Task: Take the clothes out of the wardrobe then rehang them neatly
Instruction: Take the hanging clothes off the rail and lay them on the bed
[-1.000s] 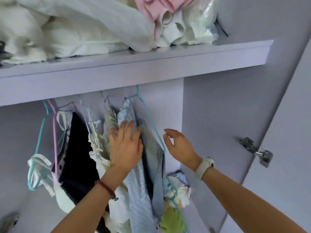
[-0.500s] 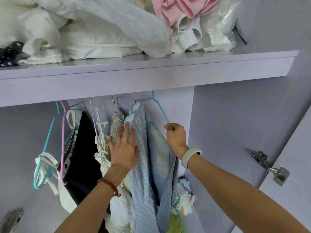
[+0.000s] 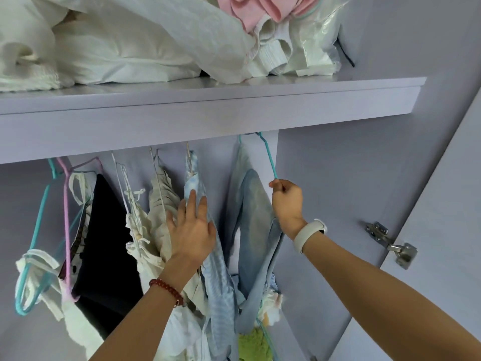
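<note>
- Right hand (image 3: 287, 201) formed the grip: fingers curled tight, pinching the sloping arm of the teal hanger (image 3: 269, 160) at its lower visible end; a white wristband sat on that wrist.
- Teal hanger ran up and left from the grip; its hook end passed out of sight behind the front edge of the shelf (image 3: 208, 118).
- Faded blue denim garment (image 3: 251, 230) hung from that hanger, directly left of and below the grip, its edge touching the wrist.
- Left hand (image 3: 191, 230) lay left of the grip with fingers straight and spread, pressing flat on the light blue striped garment (image 3: 218, 290) and the beige pleated garment (image 3: 162, 204). Red bead bracelet on that wrist.
- A gap of bare back panel showed between the striped garment and the denim.
- Further left of the grip: a cream garment with ties (image 3: 135, 230), a black garment (image 3: 106, 243), then a pink hanger (image 3: 66, 225) and another teal hanger (image 3: 39, 220) carrying white cloth.
- Above the grip, the shelf carried piled white bedding (image 3: 117, 45) and a pink cloth (image 3: 250, 11).
- Right of and below the grip: a metal door hinge (image 3: 390, 242).
</note>
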